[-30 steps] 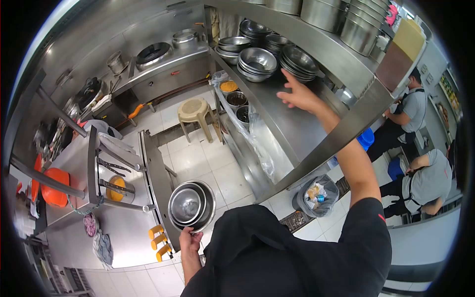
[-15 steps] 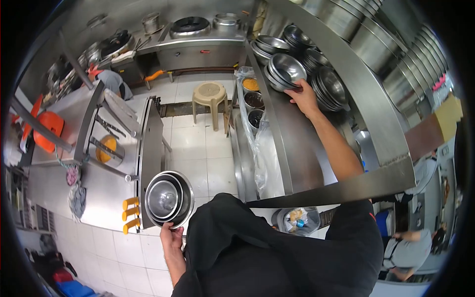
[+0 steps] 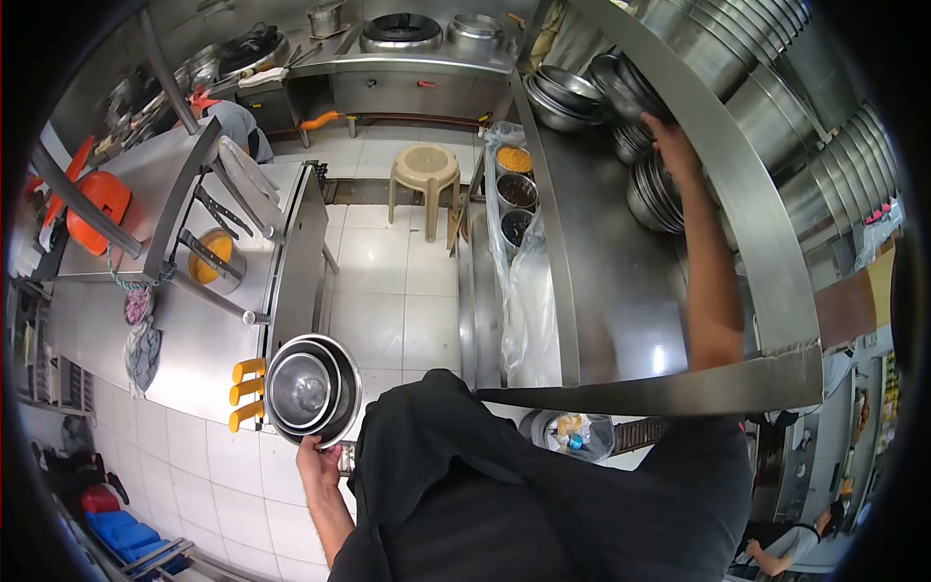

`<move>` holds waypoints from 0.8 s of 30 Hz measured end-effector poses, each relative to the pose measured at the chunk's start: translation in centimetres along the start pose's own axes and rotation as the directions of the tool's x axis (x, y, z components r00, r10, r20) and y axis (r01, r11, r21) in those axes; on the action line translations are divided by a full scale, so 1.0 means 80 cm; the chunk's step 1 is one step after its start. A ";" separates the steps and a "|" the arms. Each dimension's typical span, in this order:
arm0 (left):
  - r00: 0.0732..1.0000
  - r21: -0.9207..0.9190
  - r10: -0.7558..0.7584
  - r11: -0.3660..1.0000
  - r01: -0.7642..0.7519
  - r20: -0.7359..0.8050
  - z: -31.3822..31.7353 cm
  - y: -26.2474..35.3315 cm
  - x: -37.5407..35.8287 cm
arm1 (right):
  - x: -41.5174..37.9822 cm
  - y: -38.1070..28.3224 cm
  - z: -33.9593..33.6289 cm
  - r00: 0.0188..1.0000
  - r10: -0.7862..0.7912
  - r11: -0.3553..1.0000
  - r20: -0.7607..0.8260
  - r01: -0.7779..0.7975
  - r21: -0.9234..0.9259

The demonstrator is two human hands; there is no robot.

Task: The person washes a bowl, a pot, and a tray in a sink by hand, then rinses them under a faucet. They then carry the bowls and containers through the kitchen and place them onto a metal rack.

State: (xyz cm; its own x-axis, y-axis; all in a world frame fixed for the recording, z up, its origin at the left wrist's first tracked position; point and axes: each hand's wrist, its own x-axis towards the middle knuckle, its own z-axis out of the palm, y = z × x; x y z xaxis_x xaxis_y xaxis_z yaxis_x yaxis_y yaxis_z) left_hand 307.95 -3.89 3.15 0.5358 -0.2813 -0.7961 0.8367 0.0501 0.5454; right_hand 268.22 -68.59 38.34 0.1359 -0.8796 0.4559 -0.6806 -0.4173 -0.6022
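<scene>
My left hand (image 3: 320,461) grips the rim of a set of nested steel bowls (image 3: 299,390) at lower left. The bowls differ in size and their insides face up. At upper right, my right hand (image 3: 671,145) reaches under the shelf and is closed on the near side of a stack of metal bowls (image 3: 628,89), which is tilted. Its fingers are partly hidden by the bowls. Below that hand stands another stack of bowls (image 3: 657,194). To its left are more nested bowls (image 3: 564,97) on the steel counter (image 3: 621,281).
Large steel pots (image 3: 776,107) are stacked on the upper shelf, whose metal edge (image 3: 776,242) passes over my right arm. A plastic stool (image 3: 425,170) stands in the aisle. Yellow-handled tools (image 3: 246,393) stick out near the left bowls. A lined bin (image 3: 577,435) stands below the counter.
My right hand has moved the bowl stack from the counter's left side back and to the right, among the other stacks. My left hand still holds its nested bowls. The view has shifted slightly.
</scene>
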 end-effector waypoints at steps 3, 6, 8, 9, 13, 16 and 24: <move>0.999 0.015 0.013 1.000 -0.013 0.033 0.007 0.005 -0.006 | 0.038 0.047 -0.014 0.995 0.079 0.976 -0.058 -0.089 -0.196; 0.998 0.028 0.004 1.000 -0.006 0.059 0.011 0.005 -0.010 | 0.051 0.074 -0.022 0.988 0.146 0.961 -0.045 -0.152 -0.232; 0.999 0.045 -0.001 0.999 -0.002 0.050 0.018 0.010 -0.016 | 0.054 0.086 -0.026 0.984 0.175 0.963 -0.004 -0.173 -0.205; 0.999 0.054 0.002 0.999 -0.005 0.051 0.024 0.013 -0.022 | 0.051 0.089 -0.030 0.982 0.187 0.966 0.014 -0.181 -0.185; 0.998 0.103 -0.001 0.995 -0.005 0.059 0.053 0.015 -0.024 | 0.037 0.095 -0.052 0.978 0.204 0.971 0.038 -0.197 -0.132; 0.995 0.127 -0.012 0.992 -0.002 0.104 0.076 0.010 -0.015 | 0.009 0.100 -0.075 0.978 0.209 0.977 0.016 -0.208 -0.053; 0.955 0.259 -0.097 0.965 0.022 0.280 0.187 0.033 0.006 | -0.169 0.089 -0.182 0.901 0.394 0.873 -0.179 -0.306 0.380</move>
State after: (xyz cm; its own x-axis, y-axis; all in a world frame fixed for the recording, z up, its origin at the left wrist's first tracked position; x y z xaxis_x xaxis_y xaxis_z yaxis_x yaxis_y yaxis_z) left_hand 308.69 -18.24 8.13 0.3984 -0.5421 -0.7399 0.7903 -0.2065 0.5768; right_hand 251.04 -56.37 37.44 -0.2749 -0.9164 0.2911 -0.3620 -0.1818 -0.9143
